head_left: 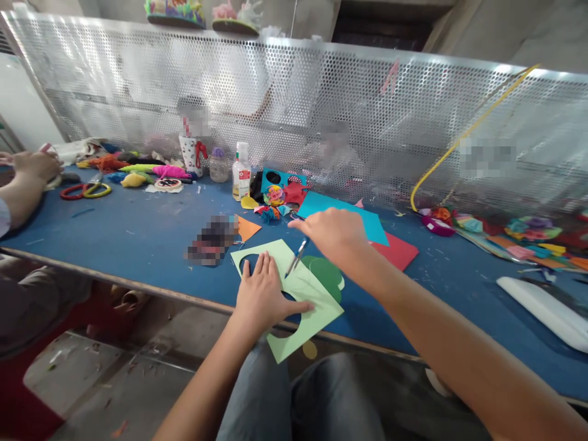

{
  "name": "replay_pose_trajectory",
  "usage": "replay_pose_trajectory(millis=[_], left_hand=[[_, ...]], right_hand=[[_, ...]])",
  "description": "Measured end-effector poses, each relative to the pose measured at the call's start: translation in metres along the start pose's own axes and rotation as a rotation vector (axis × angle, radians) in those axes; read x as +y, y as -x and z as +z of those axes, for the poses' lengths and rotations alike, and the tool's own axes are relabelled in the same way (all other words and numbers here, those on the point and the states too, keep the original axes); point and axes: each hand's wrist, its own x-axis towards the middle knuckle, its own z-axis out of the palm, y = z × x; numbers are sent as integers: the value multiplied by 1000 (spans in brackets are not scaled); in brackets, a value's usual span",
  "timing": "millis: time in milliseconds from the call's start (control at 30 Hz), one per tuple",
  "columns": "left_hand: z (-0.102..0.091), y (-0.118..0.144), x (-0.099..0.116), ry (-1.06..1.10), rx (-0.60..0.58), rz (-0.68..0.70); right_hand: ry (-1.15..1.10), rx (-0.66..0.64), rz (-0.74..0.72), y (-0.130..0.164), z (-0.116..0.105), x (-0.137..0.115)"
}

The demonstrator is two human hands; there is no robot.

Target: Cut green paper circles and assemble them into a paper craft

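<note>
A light green paper sheet (pixel 321 311) with round holes cut in it lies at the table's front edge, one corner hanging over. My left hand (pixel 261 293) rests flat on it, fingers spread, pressing it down. Above the sheet, my right hand (pixel 337 234) is closed around the top of what looks like a drawing compass (pixel 297 256). Its legs slant down to the paper, and my fingers partly hide its top. Dark green paper discs (pixel 324 275) lie just right of the compass, partly under the sheet.
Behind are blue paper (pixel 342 211), red paper (pixel 399 251) and a glue bottle (pixel 241 173). Scissors (pixel 86 190) and yarn bundles (pixel 172 173) lie left, near another person's hand (pixel 37 166). A white object (pixel 542 309) lies right. A perforated metal panel (pixel 294 104) borders the blue table.
</note>
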Motion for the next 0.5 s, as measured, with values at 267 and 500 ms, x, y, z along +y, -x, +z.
replay_pose_trajectory(millis=[267, 500], left_hand=[[-2, 1, 1, 0, 4, -5], [-3, 1, 5, -30, -16, -6]], right_hand=[[-358, -93, 396, -32, 76, 84], [-398, -281, 416, -24, 121, 81]])
